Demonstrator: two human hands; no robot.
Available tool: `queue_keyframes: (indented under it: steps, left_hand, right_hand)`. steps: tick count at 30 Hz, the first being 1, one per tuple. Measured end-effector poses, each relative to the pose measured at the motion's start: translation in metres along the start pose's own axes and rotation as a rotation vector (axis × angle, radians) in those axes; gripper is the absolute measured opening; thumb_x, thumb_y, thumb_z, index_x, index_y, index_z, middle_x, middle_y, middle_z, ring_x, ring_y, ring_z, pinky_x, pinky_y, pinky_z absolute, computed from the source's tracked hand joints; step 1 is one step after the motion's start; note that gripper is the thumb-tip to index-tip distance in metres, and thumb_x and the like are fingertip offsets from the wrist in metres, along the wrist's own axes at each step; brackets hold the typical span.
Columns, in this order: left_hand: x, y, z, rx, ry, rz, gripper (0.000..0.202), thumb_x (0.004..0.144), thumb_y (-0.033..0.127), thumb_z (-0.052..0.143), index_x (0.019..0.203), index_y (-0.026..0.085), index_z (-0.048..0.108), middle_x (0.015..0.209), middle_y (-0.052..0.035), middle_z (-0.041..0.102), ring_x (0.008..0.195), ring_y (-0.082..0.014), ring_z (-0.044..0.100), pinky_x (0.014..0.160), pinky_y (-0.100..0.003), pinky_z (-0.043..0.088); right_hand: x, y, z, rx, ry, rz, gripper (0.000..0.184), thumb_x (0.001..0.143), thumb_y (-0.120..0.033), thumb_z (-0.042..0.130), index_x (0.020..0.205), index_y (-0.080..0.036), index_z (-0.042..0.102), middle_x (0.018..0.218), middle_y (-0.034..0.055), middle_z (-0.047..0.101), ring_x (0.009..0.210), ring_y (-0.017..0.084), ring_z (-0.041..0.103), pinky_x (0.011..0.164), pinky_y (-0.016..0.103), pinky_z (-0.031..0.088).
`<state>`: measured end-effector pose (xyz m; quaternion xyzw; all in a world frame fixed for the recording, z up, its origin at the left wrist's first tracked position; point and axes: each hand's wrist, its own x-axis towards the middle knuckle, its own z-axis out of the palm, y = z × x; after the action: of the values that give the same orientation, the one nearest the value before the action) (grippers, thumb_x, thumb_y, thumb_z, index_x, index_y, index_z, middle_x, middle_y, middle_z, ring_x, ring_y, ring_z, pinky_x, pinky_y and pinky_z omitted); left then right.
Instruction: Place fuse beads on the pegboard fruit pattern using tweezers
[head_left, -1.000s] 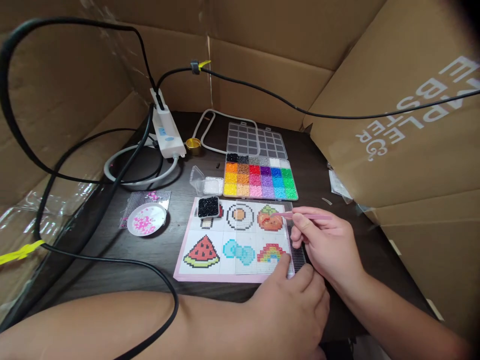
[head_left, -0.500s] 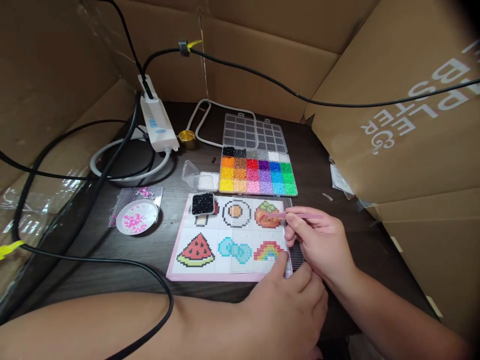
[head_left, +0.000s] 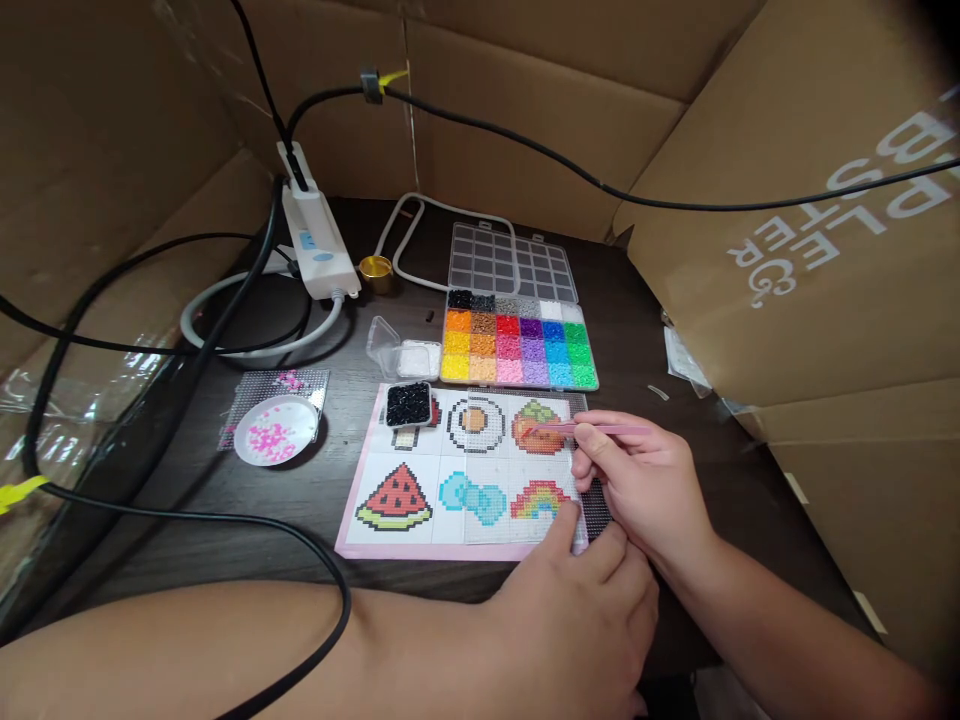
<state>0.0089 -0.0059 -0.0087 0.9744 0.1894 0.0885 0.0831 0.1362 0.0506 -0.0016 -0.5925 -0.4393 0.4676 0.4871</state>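
Pink tweezers (head_left: pixel 622 429) lie pinched in my right hand (head_left: pixel 649 485), their tips over the orange fruit picture (head_left: pixel 537 432). A clear pegboard (head_left: pixel 487 470) covers the right part of a pattern sheet (head_left: pixel 450 550), which also shows a watermelon, an egg, a bow and a rainbow. My left hand (head_left: pixel 577 610) is closed at the board's near right corner, thumb side on its edge, the other fingers curled below my right wrist. Whether a bead sits in the tweezer tips is too small to tell. A small tray of black beads (head_left: pixel 409 404) stands on the sheet's upper left.
Behind the sheet lies a sorted bead box (head_left: pixel 517 345) with its lid open. Left of it are a small box of white beads (head_left: pixel 418 358), a dish of pink beads (head_left: pixel 275 432) and a power strip (head_left: pixel 319 240). A black cable (head_left: pixel 315 545) crosses above my left forearm.
The whole view has shifted slightly. Both hands and the tweezers keep nearly the same places over the board.
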Motion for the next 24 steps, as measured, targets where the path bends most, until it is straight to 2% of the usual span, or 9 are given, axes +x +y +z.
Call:
queue_keyframes:
  steps: [12,18,24]
  left_hand:
    - [0.000,0.000,0.001,-0.010,0.000,0.001,0.072,0.089,0.059,0.052,0.139,0.008,0.050,0.138,-0.0141,0.051,0.130,-0.0359,0.033,0.104,-0.064,0.031]
    - [0.000,0.000,0.001,0.008,0.016,0.007,0.071,0.089,0.059,0.052,0.136,0.007,0.052,0.135,-0.0144,0.053,0.124,-0.0330,0.039,0.102,-0.062,0.034]
    - [-0.001,-0.001,0.009,0.090,0.087,0.026,0.060,0.094,0.056,0.043,0.132,0.012,0.057,0.136,-0.0158,0.054,0.122,-0.0325,0.043,0.095,-0.059,0.039]
  right_hand:
    - [-0.001,0.001,-0.001,0.018,0.006,0.008,0.024,0.080,-0.036,0.074,0.089,-0.015,0.074,0.059,0.0031,0.066,0.045,0.011,0.056,0.044,0.024,0.049]
    - [0.004,0.002,-0.003,0.097,0.047,0.022,0.024,0.078,-0.034,0.078,0.091,-0.015,0.073,0.067,0.0059,0.070,0.048,0.012,0.057,0.045,0.024,0.049]
    - [0.017,-0.016,0.004,0.178,0.069,-0.044,0.023,0.075,-0.031,0.080,0.088,-0.014,0.074,0.081,0.0095,0.074,0.049,0.008,0.056,0.044,0.021,0.048]
